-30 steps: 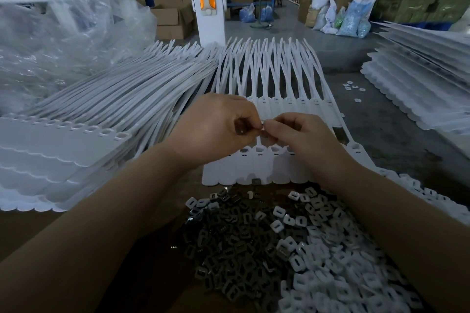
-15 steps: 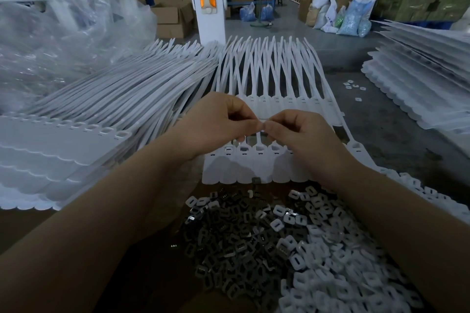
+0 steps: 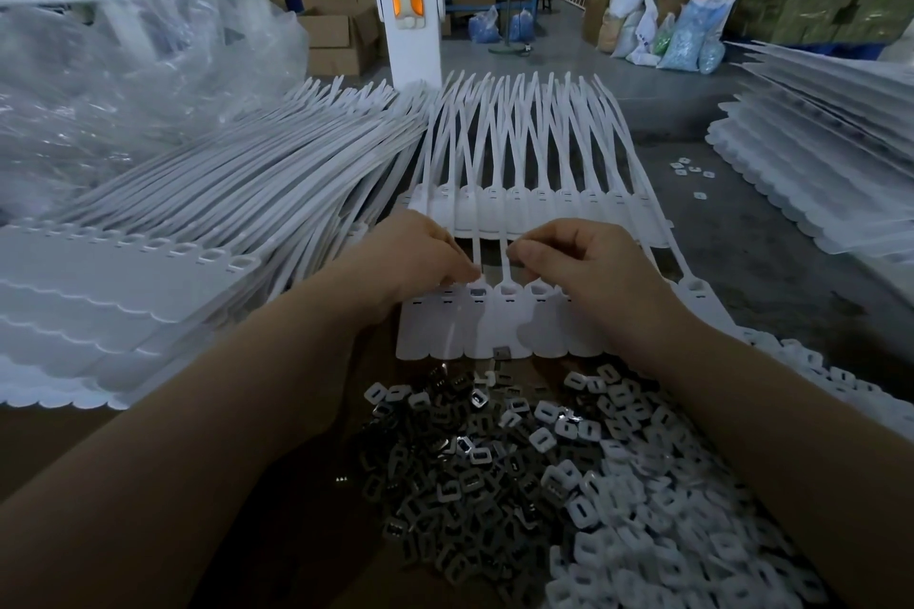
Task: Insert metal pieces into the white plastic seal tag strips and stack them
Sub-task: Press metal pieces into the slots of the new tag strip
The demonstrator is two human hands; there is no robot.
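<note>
1. Nearest the camera, a loose heap of dark metal pieces (image 3: 460,475) covers the brown tabletop (image 3: 59,450), mixed on its right with small white plastic caps (image 3: 658,524). The metal parts look thin, hard and light; they are likely slippery, best pinched by their edges between fingertip and thumb.

2. Just beyond the heap lies the seal tag strip (image 3: 465,331) being filled, a flat row of joined white tags with sockets along the top. 1 socket near the middle shows a dark insert.

3. The left hand (image 3: 415,257) rests on the strip's left sockets, fingers curled down, fingertips pressing at a socket. Whether it pinches a piece cannot be told.

4. The right hand (image 3: 588,262) hovers over the sockets, thumb and forefinger closed together as if on a small part, which is hidden.

5. The strip seems light and bendy; holding it flat near the sockets should steady it.

6. Farther off, stacks of strips (image 3: 148,272) fan out left, with more at right (image 3: 816,173).
</note>
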